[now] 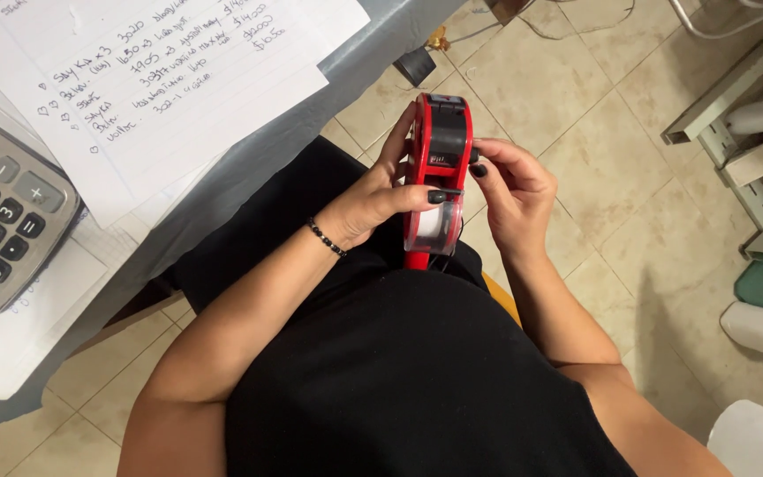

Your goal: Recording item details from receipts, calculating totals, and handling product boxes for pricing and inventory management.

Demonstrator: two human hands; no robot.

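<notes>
Red label gun (435, 168) gripped by both hands, beside desk edge (311, 106)

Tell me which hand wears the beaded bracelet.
The left hand, gripping the red label gun from the side; its wrist has a dark beaded bracelet. The right hand has a bare wrist.

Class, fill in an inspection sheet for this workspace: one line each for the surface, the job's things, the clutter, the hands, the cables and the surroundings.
Surface: grey table at upper left, mostly covered.
Job's things: red and black label gun held upright over the lap, white label roll showing in its clear lower part.
Clutter: handwritten sheets of paper and a grey calculator on the table.
Hands: left hand wraps the gun's side, thumb across its front; right hand touches its right side with the fingers.
Cables: thin cords on the floor, top edge.
Surroundings: beige tiled floor; pale shelving frame at right.
</notes>
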